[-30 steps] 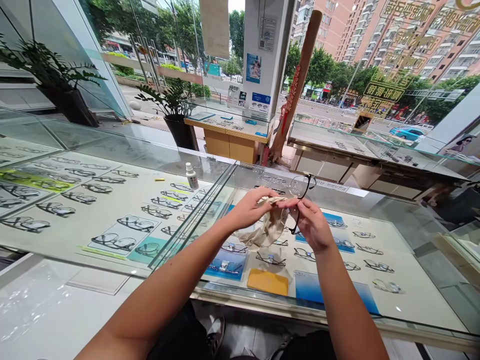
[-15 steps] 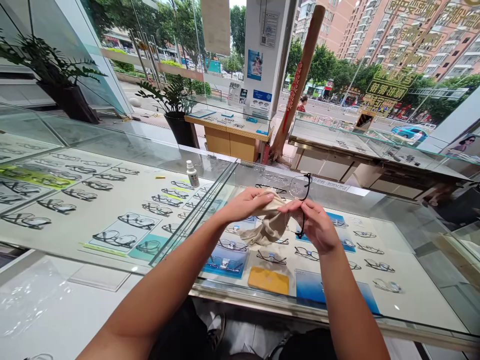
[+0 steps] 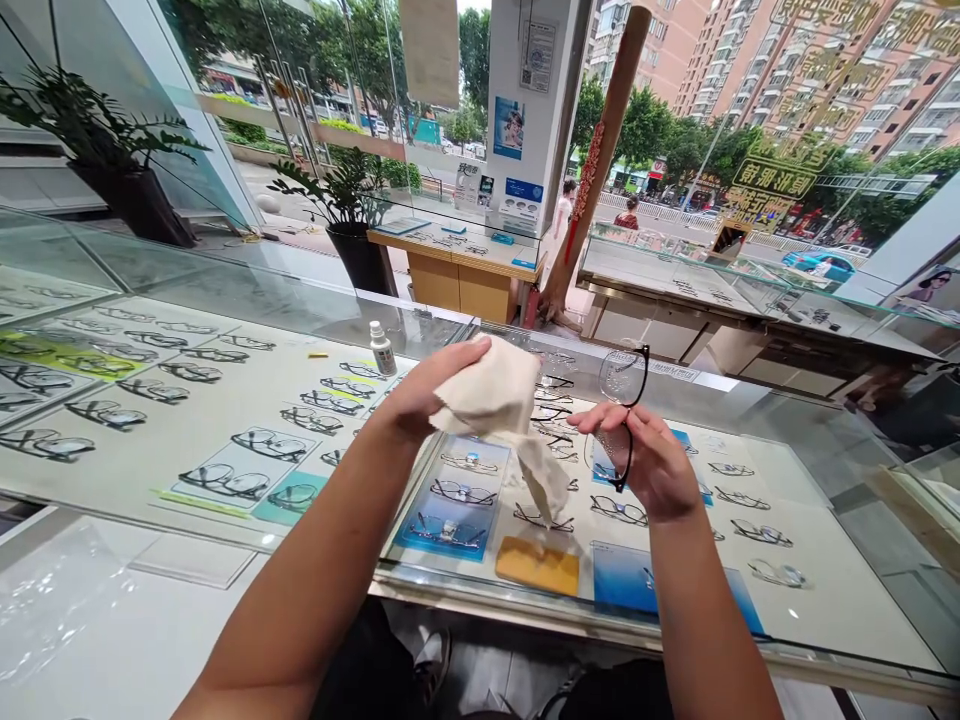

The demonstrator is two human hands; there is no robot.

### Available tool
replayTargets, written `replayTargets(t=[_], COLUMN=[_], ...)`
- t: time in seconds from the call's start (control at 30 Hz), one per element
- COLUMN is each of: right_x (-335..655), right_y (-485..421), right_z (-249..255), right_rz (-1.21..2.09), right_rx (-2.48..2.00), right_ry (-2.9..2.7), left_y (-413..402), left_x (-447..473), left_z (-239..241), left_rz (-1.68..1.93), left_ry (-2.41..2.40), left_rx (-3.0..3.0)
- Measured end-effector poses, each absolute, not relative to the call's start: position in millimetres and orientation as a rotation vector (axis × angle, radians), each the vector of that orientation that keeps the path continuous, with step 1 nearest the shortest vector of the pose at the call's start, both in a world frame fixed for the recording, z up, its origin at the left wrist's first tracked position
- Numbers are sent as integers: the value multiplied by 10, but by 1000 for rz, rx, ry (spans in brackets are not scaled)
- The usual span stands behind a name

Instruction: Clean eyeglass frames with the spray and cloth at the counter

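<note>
In my left hand (image 3: 429, 385) is a cream cleaning cloth (image 3: 491, 390), gripped near its upper left part, its lower end hanging loose over the glass. My right hand (image 3: 651, 450) holds a pair of eyeglasses (image 3: 643, 375) by the middle, between thumb and fingers. The glasses stand on end, one lens above the hand and the other partly behind the fingers, with dark parts along the right side. Cloth and glasses are apart. Below both hands lies the glass display case (image 3: 832, 560) with rows of frames inside.
A small white spray bottle (image 3: 382, 350) stands on the case to the left. A yellow-orange case (image 3: 537, 565) lies near the front edge. Blue display cards (image 3: 622, 575) sit under the glass. Beyond are a potted plant (image 3: 360, 240), a wooden counter (image 3: 450, 280) and a slanted wooden post (image 3: 600, 160).
My left hand has moved left with the cloth, away from the glasses, and the cloth has spread out. My right hand has shifted slightly right with the glasses.
</note>
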State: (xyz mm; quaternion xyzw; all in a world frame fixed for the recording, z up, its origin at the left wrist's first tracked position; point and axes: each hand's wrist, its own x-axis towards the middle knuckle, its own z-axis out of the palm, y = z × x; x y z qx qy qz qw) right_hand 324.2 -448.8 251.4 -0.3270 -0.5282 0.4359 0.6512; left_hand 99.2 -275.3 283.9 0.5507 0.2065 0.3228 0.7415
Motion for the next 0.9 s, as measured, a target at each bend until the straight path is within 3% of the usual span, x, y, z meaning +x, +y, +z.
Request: replayTargets(t=[0.9], right_x=[3074], right_y=[-4302], right_z=[2364], right_rz=[1212], right_rx=[-972], right_ry=[-1221], left_y=[-2777], left_x=[1094], left_z=[2700], left_rz=[518], left_ry=[347], left_rx=[1288])
